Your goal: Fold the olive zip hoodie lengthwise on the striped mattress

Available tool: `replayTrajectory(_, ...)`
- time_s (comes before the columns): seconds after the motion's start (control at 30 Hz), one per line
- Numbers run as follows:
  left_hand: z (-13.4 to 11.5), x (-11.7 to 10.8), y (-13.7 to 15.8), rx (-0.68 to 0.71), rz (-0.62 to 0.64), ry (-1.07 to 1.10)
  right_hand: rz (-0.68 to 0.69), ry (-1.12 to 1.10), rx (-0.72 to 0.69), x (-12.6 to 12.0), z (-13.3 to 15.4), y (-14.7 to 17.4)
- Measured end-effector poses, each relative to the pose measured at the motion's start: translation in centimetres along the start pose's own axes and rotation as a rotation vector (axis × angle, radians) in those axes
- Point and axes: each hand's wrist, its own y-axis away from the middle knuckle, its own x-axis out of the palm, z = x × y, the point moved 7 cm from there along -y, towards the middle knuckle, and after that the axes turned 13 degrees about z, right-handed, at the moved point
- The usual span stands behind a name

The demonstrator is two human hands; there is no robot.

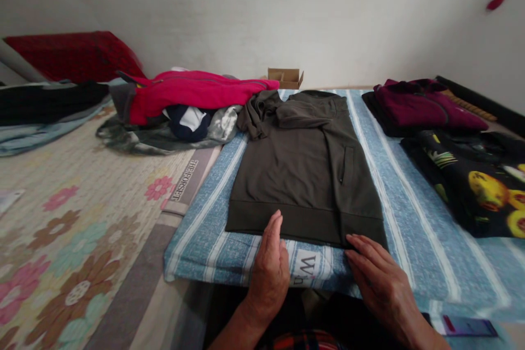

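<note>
A dark olive jacket lies spread on the blue striped cloth in front of me, its wide hem band toward me. One sleeve is folded across its upper part, and a slanted pocket shows on its right side. My left hand is held on edge, fingers stretched out together, the tips over the middle of the hem. At the hem's right end rests my right hand, palm down with fingers extended. Neither hand grips anything.
Left of the jacket is a heap with a pink-red garment. Folded clothes, a maroon one and a black one with yellow prints, lie to the right. A small cardboard box stands by the wall. A phone is at lower right.
</note>
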Motion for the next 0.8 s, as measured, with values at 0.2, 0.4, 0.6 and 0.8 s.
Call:
replayTrajectory(0.2, -0.4, -0.2, 0.2, 0.014, -0.002, -0.049, -0.036, 0.028, -0.039, -0.1, 0.3, 0.0)
replayTrajectory(0.4, -1.0, 0.0, 0.3, 0.052, 0.033, -0.128, -0.056, 0.003, -0.023, -0.4, 0.4, -0.3)
replayTrajectory(0.6, -1.4, 0.0, 0.2, 0.080, 0.055, -0.166, -0.057, 0.007, -0.017, -0.4, 0.3, -0.2)
replayTrajectory(0.8, -1.3, 0.0, 0.2, 0.074, 0.045, -0.186, -0.064, -0.003, -0.002, -0.4, 0.2, -0.2)
